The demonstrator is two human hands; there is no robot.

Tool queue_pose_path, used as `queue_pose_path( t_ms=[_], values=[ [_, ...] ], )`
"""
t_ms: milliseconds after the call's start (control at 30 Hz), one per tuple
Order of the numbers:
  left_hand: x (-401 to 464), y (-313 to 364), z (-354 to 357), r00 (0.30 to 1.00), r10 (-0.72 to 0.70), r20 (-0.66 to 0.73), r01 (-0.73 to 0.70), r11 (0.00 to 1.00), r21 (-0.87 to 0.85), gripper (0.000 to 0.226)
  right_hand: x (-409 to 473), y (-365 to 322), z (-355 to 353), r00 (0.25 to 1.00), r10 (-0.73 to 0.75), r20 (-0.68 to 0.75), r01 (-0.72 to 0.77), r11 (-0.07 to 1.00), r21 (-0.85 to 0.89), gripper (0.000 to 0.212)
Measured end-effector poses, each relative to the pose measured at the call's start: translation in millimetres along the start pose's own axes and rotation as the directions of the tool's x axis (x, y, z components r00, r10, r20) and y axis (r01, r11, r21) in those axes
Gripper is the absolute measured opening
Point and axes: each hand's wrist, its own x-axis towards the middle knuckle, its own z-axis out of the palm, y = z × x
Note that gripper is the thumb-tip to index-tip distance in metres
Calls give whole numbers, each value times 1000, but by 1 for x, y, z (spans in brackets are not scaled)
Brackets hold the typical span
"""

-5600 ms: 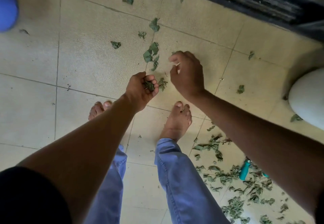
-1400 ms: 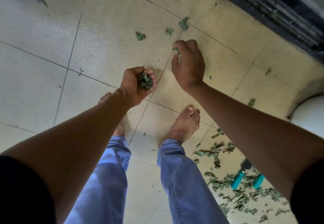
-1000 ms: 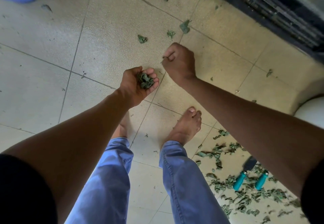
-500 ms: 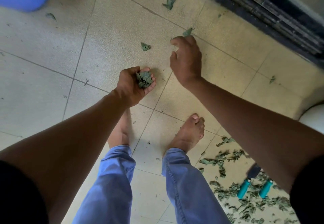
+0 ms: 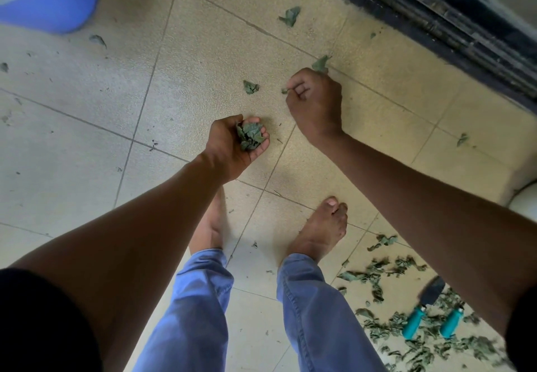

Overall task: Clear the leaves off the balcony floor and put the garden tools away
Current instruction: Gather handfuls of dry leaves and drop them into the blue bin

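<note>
My left hand (image 5: 232, 144): palm up, fingers cupped round a wad of crumpled green leaves (image 5: 249, 136).
My right hand (image 5: 315, 101): knuckles up, curled, pinching a small green leaf scrap (image 5: 284, 91) above the beige tiled floor (image 5: 203, 51).

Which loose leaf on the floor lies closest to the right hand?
The leaf right at the knuckles of the right hand, on the tile joint. The other single leaves lie clearly apart from it.

Home balcony: tiled floor (image 5: 87, 86), sliding-door track (image 5: 436, 14), scattered leaves (image 5: 374, 278).
</note>
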Motion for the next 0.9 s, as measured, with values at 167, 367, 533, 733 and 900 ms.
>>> queue_pose_path(
  t_ms=[167,367,533,733,900],
  values=[
    [-4,2,7,999,12,37,-13,1000,25,34,-56,-43,-12,970,-183,159,169,981,96,11],
    [-4,-3,12,998,7,58,-6,1000,-25,36,-48,-32,-16,978,-201,60,205,976,-73,16],
    [-3,-3,12,1000,-21,22,22,997,-70,37,8,9,-21,996,-70,-47,52,951,-305,32],
    [-6,-1,10,1000,-13,22,14,998,-56,38,42,29,-16,998,10,58,16,898,-440,34],
    [-7,-2,4,1000,-17,7,17,998,-61,39,27,24,-14,996,9,93,25,936,-350,23]
  ],
)
